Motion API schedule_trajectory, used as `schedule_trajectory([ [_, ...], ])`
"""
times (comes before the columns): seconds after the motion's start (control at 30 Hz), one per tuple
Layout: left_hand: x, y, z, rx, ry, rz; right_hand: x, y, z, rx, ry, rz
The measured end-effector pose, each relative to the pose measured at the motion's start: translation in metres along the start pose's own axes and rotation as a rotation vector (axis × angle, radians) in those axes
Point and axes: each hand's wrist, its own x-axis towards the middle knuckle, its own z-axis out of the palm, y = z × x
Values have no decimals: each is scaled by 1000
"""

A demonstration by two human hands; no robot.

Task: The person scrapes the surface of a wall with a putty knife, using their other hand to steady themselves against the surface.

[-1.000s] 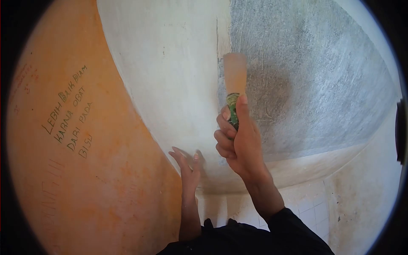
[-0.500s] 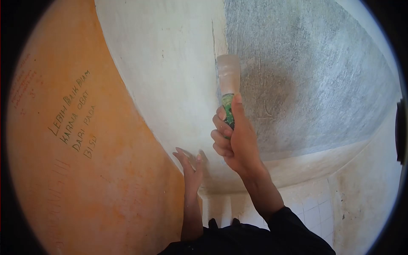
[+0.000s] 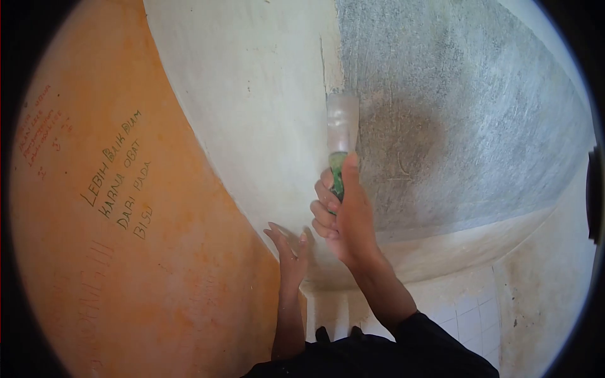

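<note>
My right hand [image 3: 343, 211] is wrapped round the green handle of a scraper [image 3: 343, 123], its wide pale blade pointing up the wall. The blade lies at the border between the whitish wall strip [image 3: 252, 94] and the rough grey wall area [image 3: 466, 113]. Lower and to the left, my left hand [image 3: 292, 255] rests against the whitish wall near the orange wall's edge, fingers spread and holding nothing.
An orange wall [image 3: 176, 271] with green and red handwriting fills the left side. Below the grey area runs a pale band, with white floor tiles [image 3: 469, 315] under it. A dark object [image 3: 593, 195] stands at the far right edge.
My right hand and the scraper have moved slightly down along the border. The whole view has shifted a little, with the wall writing and my left hand now slightly further right.
</note>
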Motion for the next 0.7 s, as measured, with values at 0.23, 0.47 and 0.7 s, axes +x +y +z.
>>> schedule_trajectory([
  [0.23,-1,-4,-2,18,-6,19,5,-1,0,5,-39,-30],
  [0.47,-3,2,-2,-61,-7,-11,0,6,-11,5,-61,-13],
  [0.7,-4,-10,-3,53,-11,-13,5,9,-2,28,-27,-59],
])
